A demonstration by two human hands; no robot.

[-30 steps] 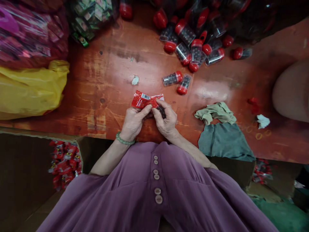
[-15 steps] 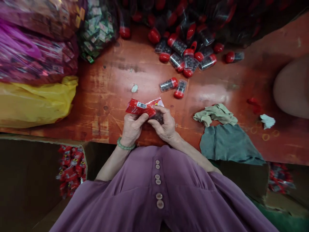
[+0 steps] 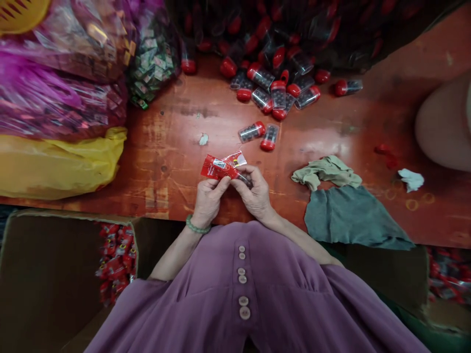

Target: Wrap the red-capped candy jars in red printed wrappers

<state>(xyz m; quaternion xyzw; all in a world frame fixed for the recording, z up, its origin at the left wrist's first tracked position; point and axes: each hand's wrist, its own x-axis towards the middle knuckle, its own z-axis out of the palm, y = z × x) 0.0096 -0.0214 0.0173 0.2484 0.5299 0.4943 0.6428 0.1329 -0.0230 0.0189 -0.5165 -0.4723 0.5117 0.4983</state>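
Observation:
My left hand (image 3: 208, 198) pinches a red printed packet label (image 3: 215, 167) with a white barcode patch, between thumb and fingers. My right hand (image 3: 255, 192) is closed round a small clear bottle (image 3: 244, 179) with dark balls inside, partly hidden by my fingers. The label crosses the bottle's top, and its pale printed end sticks out above my right fingers. Both thumbs almost meet at the label's lower edge. Just beyond my hands lie two red-capped clear bottles, one on its side (image 3: 251, 132) and one cap toward me (image 3: 270, 138).
A heap of red-capped bottles (image 3: 278, 93) lies at the table's far side. Stuffed plastic bags (image 3: 62, 162) stand at left. Cloths (image 3: 353, 215) lie at right, beside a pale round container (image 3: 445, 130). Cardboard boxes (image 3: 134, 245) with red packets stand below the table edge.
The label has turned and shifted slightly to the right over the bottle. My left hand has moved right, closer to my right hand. The view has shifted a little.

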